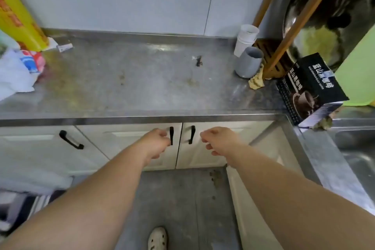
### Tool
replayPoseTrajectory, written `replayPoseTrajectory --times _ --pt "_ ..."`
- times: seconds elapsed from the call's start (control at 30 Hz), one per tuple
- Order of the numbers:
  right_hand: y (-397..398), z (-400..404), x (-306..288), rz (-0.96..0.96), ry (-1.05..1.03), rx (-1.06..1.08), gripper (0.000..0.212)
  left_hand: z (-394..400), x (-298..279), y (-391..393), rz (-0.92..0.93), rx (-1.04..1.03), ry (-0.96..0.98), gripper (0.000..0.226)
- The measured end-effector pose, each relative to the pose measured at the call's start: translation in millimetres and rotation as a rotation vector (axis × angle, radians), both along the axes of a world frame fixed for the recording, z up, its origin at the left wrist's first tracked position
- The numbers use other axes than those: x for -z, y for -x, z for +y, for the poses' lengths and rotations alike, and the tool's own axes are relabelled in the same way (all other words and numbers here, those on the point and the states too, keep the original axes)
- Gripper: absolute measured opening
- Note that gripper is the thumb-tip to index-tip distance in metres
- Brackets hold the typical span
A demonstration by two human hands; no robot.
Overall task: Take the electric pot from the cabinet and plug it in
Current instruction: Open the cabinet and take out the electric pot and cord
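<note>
The electric pot is not in sight. Under the steel counter, two white cabinet doors [205, 148] are closed, each with a black vertical handle. My left hand [157, 143] reaches forward with loosely curled fingers, and its fingertips are at the left door's handle [171, 131] without wrapping it. My right hand [218, 140] hovers in front of the right door with fingers apart, a short gap to the right of that door's handle [192, 134]. Neither hand holds anything.
The steel counter [142, 83] carries a grey cup [248, 62], stacked white cups [245, 39], a black coffee box [310, 89], a wooden rack [288, 32] and plastic bags [18, 71] at the left. A sink [357, 144] lies to the right. A further door handle [71, 140] is at the left.
</note>
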State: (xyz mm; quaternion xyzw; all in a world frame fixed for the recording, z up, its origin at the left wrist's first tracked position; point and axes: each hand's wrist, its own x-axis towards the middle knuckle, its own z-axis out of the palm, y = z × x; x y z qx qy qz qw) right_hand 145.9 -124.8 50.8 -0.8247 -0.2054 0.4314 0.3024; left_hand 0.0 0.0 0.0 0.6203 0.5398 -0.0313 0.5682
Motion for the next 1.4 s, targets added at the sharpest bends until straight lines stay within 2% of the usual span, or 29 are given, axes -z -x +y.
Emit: replayPoseTrajectory --times 0.1,0.27,0.37,0.47,0.57,0.7,0.8,0.93,1.0,1.07,1.13,1.23,1.33,1.4 --pt "0.8 13.6 8.6 -0.001 0.013 -0.018 0.016 11.3 14.2 -15.3 -0.006 -0.001 0.047 0.044" --pt "4.3 33.8 21.3 -0.018 0.032 -0.020 0.023 20.4 40.4 -35.5 -0.033 0.010 0.106 0.041" --pt "3.7 43.3 30.5 -0.014 0.020 -0.030 0.009 26.3 50.9 -34.9 -0.019 0.051 0.084 0.029" --pt "6.4 47.9 37.1 -0.022 0.006 -0.043 0.031 28.2 54.6 -28.4 -0.001 0.113 0.054 0.022" --pt "16.5 46.1 40.8 -0.036 0.016 -0.091 0.050 20.5 55.4 -18.0 0.028 0.144 0.050 0.027" --pt "32.1 36.6 37.6 -0.037 0.078 -0.246 0.062 -0.2 49.8 3.1 0.014 0.180 0.055 0.042" --pt "42.5 25.0 36.3 -0.062 0.087 -0.360 0.062 -17.1 43.3 20.9 0.012 0.192 0.056 0.052" --pt "58.0 7.0 34.7 -0.077 0.072 -0.490 0.050 -43.0 34.8 44.1 0.065 0.056 0.109 0.056" --pt "69.1 -4.1 33.1 -0.081 0.083 -0.611 0.045 -54.7 30.9 54.2 0.065 -0.145 0.098 0.056" --pt "82.2 -12.6 33.6 -0.076 0.093 -0.701 0.047 -61.6 28.5 65.8 0.034 -0.414 0.007 0.060" --pt "95.3 -16.8 36.1 -0.062 0.110 -0.764 0.055 -61.4 26.6 77.8 0.039 -0.544 -0.121 0.074" --pt "117.4 -19.6 40.8 -0.025 0.123 -0.886 0.058 -60.5 19.8 95.6 0.095 -0.499 -0.205 0.067" --pt "132.7 -20.8 45.5 0.065 0.125 -0.929 0.049 -58.0 16.2 108.2 0.195 -0.410 -0.196 0.063" --pt "138.0 -18.4 44.9 0.046 0.136 -0.931 0.040 -55.0 15.3 117.3 0.258 -0.389 -0.198 0.063"
